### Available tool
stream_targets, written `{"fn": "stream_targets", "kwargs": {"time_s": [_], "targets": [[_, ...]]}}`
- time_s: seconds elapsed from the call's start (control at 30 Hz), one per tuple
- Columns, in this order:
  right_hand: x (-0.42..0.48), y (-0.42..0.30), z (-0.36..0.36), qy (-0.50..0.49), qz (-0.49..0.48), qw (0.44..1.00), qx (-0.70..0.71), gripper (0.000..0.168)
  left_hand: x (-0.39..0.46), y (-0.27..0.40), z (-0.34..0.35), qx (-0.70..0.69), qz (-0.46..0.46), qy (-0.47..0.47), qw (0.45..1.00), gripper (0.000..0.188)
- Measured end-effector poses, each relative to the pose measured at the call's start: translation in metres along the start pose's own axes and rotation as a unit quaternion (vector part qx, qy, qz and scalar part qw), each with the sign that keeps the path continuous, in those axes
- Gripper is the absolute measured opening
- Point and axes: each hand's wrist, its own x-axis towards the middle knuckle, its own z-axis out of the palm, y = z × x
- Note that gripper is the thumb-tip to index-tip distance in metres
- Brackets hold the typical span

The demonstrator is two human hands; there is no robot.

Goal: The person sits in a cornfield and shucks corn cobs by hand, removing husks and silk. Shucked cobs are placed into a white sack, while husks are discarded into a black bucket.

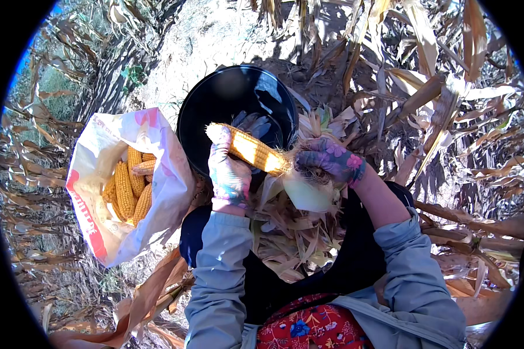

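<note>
A yellow ear of corn (pixel 257 150) lies slantwise between my gloved hands, its kernels bare along most of its length. My left hand (pixel 229 174) grips it near the far-left end, thumb along the cob. At the other end, my right hand (pixel 325 159) is closed around corn silk and peeled-back husk (pixel 308 192). A pale husk leaf hangs below that hand. Behind the ear stands a black bucket (pixel 201 100), with some greyish pieces at its bottom that I cannot make out.
To the left, an open white woven sack (pixel 170 192) holds several husked ears of corn (pixel 124 189). Stripped husks (pixel 301 235) are heaped between my legs. Dry corn stalks (pixel 419 96) lean at the right, and bare soil (pixel 201 39) lies beyond the bucket.
</note>
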Motion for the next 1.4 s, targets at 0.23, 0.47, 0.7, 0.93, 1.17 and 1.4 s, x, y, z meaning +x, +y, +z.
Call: {"fn": "stream_targets", "kwargs": {"time_s": [0.23,0.47,0.7,0.93,1.17,1.4], "targets": [[-0.025,-0.011,-0.031,0.101,-0.146,0.926,0.334,0.022,-0.019,0.027,0.01,-0.042,0.038,0.023,0.998,0.041],[-0.06,-0.011,-0.067,0.114,-0.3,0.828,0.46,0.023,-0.011,0.035,-0.007,-0.07,0.055,0.099,0.991,0.042],[-0.151,-0.026,-0.037,0.477,-0.22,0.82,0.228,0.012,-0.001,0.052,-0.033,-0.108,0.074,0.043,0.99,0.039],[-0.269,0.071,-0.015,0.507,0.018,0.862,-0.002,0.028,0.024,0.064,-0.068,-0.057,-0.041,-0.08,0.994,0.039],[-0.393,0.205,0.06,0.448,0.145,0.88,0.059,0.024,0.092,0.065,-0.119,-0.002,-0.014,-0.138,0.99,0.039],[-0.499,0.303,0.133,0.373,0.486,0.729,-0.307,0.035,0.066,0.064,-0.092,0.122,0.054,-0.064,0.989,0.043]]}}
